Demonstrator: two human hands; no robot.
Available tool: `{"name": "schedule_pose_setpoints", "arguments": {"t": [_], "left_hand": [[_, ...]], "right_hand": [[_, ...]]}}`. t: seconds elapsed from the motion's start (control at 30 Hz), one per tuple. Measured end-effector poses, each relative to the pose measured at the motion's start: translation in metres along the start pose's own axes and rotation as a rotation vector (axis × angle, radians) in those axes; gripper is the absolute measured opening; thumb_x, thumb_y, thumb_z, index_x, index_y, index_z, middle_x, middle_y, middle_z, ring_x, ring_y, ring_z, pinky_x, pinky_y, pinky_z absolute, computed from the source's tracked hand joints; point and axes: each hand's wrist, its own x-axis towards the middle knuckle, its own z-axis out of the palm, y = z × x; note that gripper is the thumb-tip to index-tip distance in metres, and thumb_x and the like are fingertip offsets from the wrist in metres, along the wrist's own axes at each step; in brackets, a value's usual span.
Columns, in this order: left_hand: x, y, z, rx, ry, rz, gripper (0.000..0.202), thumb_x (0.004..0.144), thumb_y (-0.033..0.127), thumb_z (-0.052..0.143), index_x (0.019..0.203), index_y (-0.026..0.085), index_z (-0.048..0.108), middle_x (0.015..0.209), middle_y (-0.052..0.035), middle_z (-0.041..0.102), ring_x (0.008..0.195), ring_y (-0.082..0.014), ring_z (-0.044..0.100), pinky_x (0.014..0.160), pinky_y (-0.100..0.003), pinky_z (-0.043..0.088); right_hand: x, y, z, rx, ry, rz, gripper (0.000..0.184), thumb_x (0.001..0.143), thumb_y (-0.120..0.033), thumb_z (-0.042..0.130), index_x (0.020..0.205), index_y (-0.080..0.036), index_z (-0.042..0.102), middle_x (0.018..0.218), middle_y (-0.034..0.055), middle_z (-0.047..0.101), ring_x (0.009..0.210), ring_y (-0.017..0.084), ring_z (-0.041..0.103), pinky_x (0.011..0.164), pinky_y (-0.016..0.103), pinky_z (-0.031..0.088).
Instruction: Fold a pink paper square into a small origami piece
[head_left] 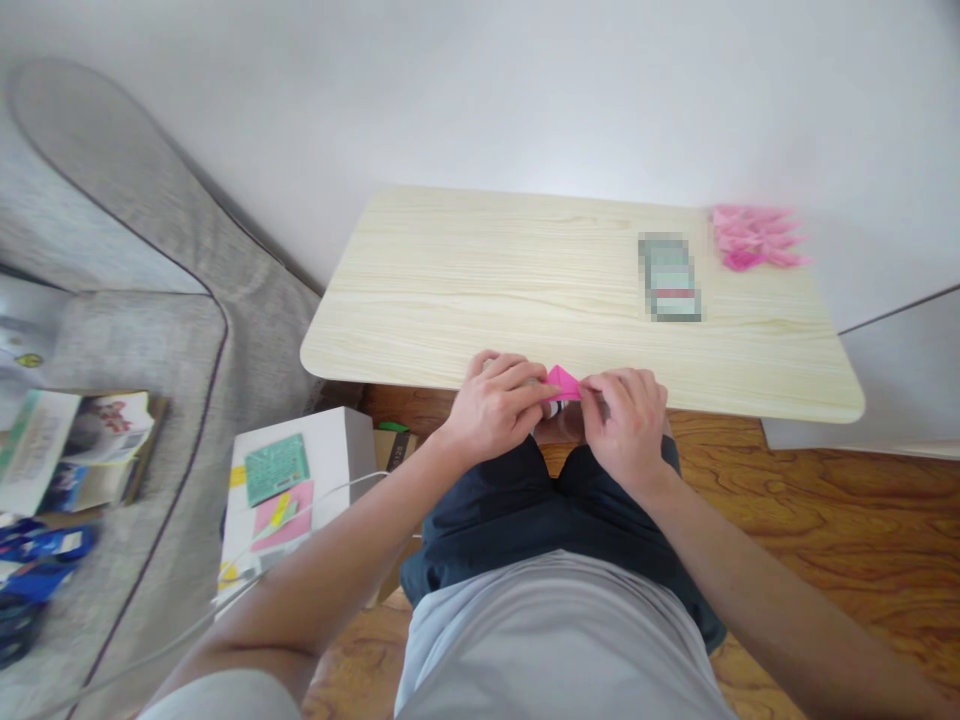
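A small piece of bright pink folded paper (pixel 564 383) is held between my two hands, at the near edge of the light wooden table (pixel 510 270). My left hand (pixel 496 405) pinches its left side, with the fingers bent over it. On the other side, my right hand (pixel 624 415) grips the paper's right end between thumb and fingertips. A pointed fold sticks up in the middle. The fingers hide the paper's outer ends. Several folded pink paper pieces (pixel 757 238) sit in a cluster at the table's far right corner.
A blurred-out phone-like rectangle (pixel 670 278) lies right of the table's middle. To the left, a white box (pixel 330 440) carries a green packet (pixel 277 468) and pink paper sheets (pixel 283 515). A white cable runs past my left arm. Books (pixel 82 450) lie on the grey sofa (pixel 150 350).
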Motion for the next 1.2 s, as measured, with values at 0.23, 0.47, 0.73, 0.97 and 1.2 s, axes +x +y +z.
{"name": "schedule_pose_setpoints", "arguments": {"t": [0.23,0.47,0.73,0.97,1.2], "left_hand": [[-0.004,0.005,0.009,-0.022,0.076,-0.036,0.025,0.097,0.021,0.06,0.113,0.03,0.077,0.122,-0.0025,0.078,0.117,-0.0235,0.068,0.109,-0.048,0.038],[-0.009,0.007,0.012,-0.035,0.132,-0.057,0.02,0.098,0.023,0.063,0.113,0.028,0.075,0.123,-0.0024,0.079,0.122,-0.0228,0.069,0.116,-0.05,0.034],[-0.013,0.004,0.017,-0.014,0.144,-0.048,0.019,0.099,0.02,0.062,0.108,0.029,0.076,0.123,-0.0029,0.08,0.123,-0.0228,0.07,0.117,-0.051,0.033],[-0.012,0.004,0.016,-0.058,0.185,-0.033,0.014,0.099,0.02,0.064,0.103,0.028,0.075,0.118,-0.0003,0.081,0.119,-0.0209,0.071,0.113,-0.048,0.038],[-0.003,0.02,0.0,-0.256,0.239,-0.113,0.009,0.1,0.024,0.063,0.101,0.024,0.071,0.098,-0.0039,0.079,0.097,-0.0199,0.072,0.096,-0.041,0.052]], "right_hand": [[-0.001,-0.013,0.008,-0.01,0.068,0.034,0.01,0.101,-0.033,0.064,0.099,-0.026,0.071,0.104,0.0092,0.071,0.105,0.03,0.058,0.091,0.048,0.038],[0.002,-0.018,0.015,0.031,0.048,0.082,0.018,0.101,-0.043,0.065,0.097,-0.025,0.064,0.097,0.0088,0.072,0.101,0.03,0.058,0.09,0.047,0.037],[0.0,0.008,0.0,0.119,-0.015,-0.047,0.012,0.099,-0.038,0.069,0.096,-0.027,0.072,0.107,0.0058,0.076,0.104,0.027,0.062,0.094,0.045,0.042],[-0.002,0.023,-0.008,0.212,-0.099,-0.138,0.011,0.097,-0.024,0.066,0.104,-0.028,0.074,0.111,0.0036,0.079,0.106,0.026,0.065,0.098,0.047,0.046],[0.015,0.011,-0.033,0.411,-0.129,-0.075,0.01,0.099,-0.026,0.063,0.098,-0.028,0.073,0.101,0.005,0.078,0.104,0.027,0.067,0.098,0.048,0.052]]}}
